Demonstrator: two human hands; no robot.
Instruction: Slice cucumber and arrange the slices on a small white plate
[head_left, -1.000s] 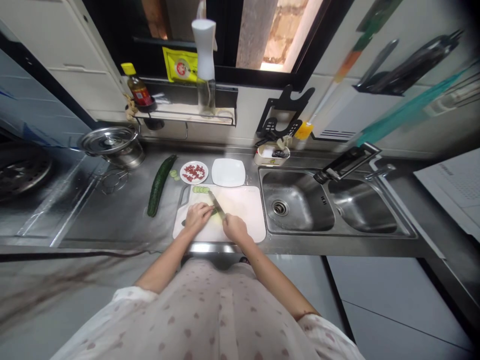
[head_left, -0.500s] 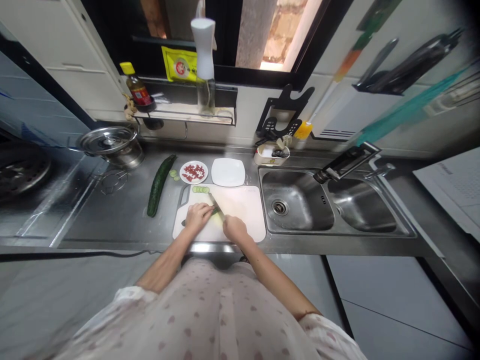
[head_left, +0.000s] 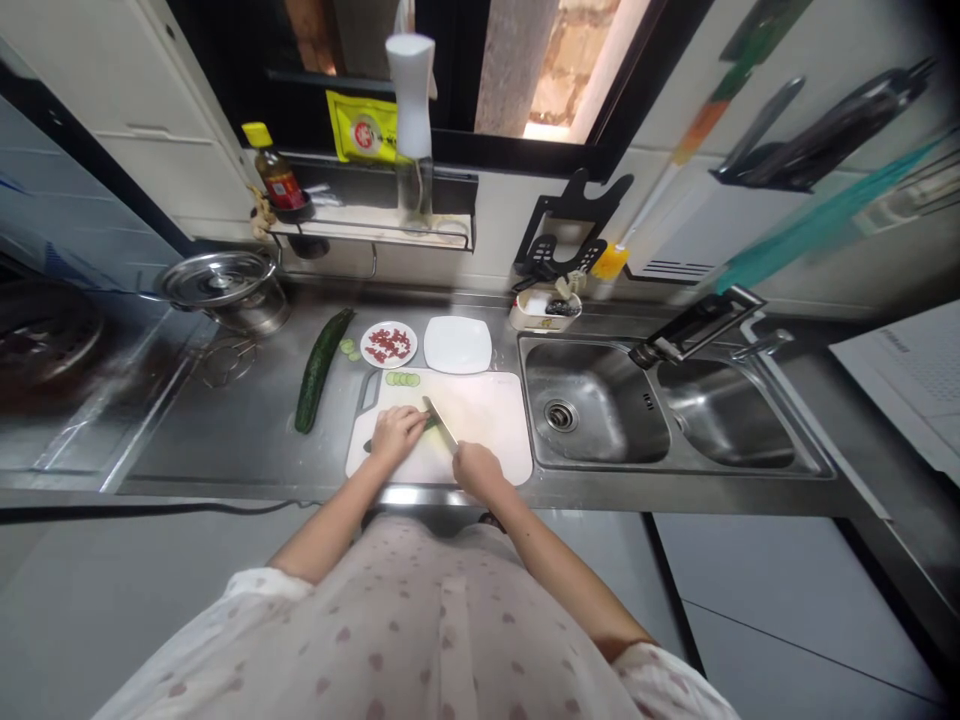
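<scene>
On the white cutting board (head_left: 491, 420) my left hand (head_left: 397, 433) is closed over a piece of cucumber (head_left: 430, 421), mostly hidden under the fingers. A dark green end shows at the left of the wrist. My right hand (head_left: 478, 472) grips the handle of a kitchen knife (head_left: 441, 424). Its blade points up and left, close to the cucumber's cut end by my left fingertips. Several thin cucumber slices (head_left: 403, 379) lie in a row along the board's top edge. A whole cucumber (head_left: 321, 372) rests on the steel counter to the left.
Behind the board stand a small plate (head_left: 370, 352) of chopped red pieces and a white square plate (head_left: 457, 345). More cucumber slices (head_left: 349, 349) lie on the counter. A double sink (head_left: 600, 400) is at right, a lidded steel pot (head_left: 247, 300) at left. A shelf (head_left: 360, 233) holds bottles.
My right hand and the knife have shifted slightly to the right, and the blade has moved off the cucumber's end a little. My left hand stays in place.
</scene>
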